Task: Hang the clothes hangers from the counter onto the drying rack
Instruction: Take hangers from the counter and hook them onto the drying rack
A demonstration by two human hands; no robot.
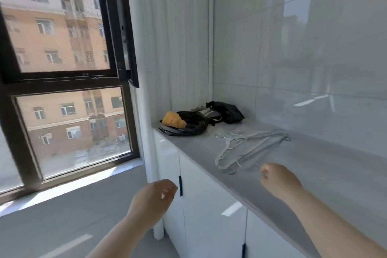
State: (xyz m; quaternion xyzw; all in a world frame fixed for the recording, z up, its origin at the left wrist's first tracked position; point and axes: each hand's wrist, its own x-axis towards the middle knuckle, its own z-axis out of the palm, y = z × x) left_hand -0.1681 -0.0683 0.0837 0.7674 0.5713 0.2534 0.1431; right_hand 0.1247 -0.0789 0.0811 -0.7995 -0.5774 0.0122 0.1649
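Note:
A small pile of pale grey clothes hangers lies flat on the grey counter, hooks pointing toward the back left. My right hand hovers over the counter just in front of the pile, fingers loosely curled, holding nothing. My left hand hangs in the air left of the counter's front edge, in front of the white cabinet doors, fingers relaxed and empty. No drying rack is in view.
A coil of black cable with a yellow sponge on it and a black bag sit at the counter's far end. A window with a dark frame stands to the left. A glossy white wall backs the counter.

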